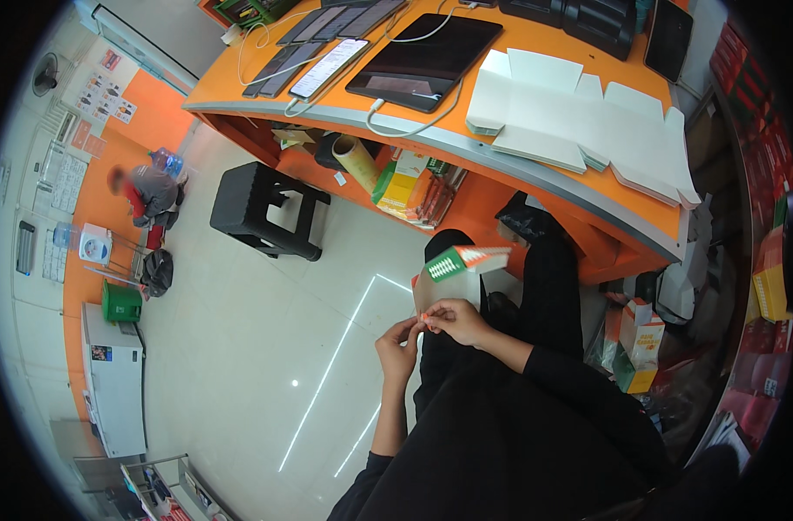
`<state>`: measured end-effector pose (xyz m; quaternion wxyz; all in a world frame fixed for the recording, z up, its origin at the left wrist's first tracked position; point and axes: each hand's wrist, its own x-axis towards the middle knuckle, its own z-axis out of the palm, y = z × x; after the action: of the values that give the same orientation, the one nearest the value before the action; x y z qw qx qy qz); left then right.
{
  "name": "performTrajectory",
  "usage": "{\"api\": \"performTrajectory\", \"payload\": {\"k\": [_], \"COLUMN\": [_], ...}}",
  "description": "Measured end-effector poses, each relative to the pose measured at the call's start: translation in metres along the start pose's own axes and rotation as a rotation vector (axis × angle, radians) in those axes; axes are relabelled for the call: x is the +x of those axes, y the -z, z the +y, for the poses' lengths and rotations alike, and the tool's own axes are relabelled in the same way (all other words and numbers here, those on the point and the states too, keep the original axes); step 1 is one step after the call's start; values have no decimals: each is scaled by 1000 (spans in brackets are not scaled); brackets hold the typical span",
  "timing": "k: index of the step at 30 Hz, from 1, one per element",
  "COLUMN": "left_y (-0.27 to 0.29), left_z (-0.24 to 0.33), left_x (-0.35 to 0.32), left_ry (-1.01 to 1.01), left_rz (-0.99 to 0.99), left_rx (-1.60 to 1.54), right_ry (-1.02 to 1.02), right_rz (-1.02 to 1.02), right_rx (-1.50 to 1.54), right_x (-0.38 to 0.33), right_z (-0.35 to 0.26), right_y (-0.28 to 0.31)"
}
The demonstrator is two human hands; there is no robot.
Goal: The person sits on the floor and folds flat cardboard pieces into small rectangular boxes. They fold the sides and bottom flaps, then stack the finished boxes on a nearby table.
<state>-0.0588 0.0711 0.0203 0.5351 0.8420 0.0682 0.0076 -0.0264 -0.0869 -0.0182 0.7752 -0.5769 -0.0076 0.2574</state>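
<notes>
Before us curves the orange counter (535,130), its stack of flat white blanks (579,122) unfolded; above our lap we hold one green-and-orange carton (457,273) half-formed, long axis upright, top flap tilting right; left hand (398,347) and right hand (455,319) both pinch its lower edge, closure unfinished.

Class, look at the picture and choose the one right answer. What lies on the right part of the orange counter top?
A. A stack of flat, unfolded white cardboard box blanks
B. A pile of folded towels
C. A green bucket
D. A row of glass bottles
A: the flat white box blanks lie piled on the orange counter, right of the dark tablet; no bottles, towels or bucket lie there.
</notes>
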Motion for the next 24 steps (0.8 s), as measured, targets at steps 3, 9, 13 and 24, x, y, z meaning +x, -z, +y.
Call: {"api": "performTrajectory", "payload": {"k": [3, 9, 13, 24], "left_y": [-4, -7, -2, -10], "left_z": [0, -1, 4, 7], "left_x": [-1, 0, 4, 2], "left_ry": [99, 55, 31, 36], "left_rz": [-10, 26, 2, 6], "left_rx": [-136, -58, 134, 220], "right_ry": [-25, -82, -163, 225], "right_rz": [19, 5, -26, 157], "right_rx": [21, 101, 122, -546], "right_x": [1, 4, 6, 5], "right_z": [0, 3, 5, 14], "right_y": [1, 0, -1, -8]}}
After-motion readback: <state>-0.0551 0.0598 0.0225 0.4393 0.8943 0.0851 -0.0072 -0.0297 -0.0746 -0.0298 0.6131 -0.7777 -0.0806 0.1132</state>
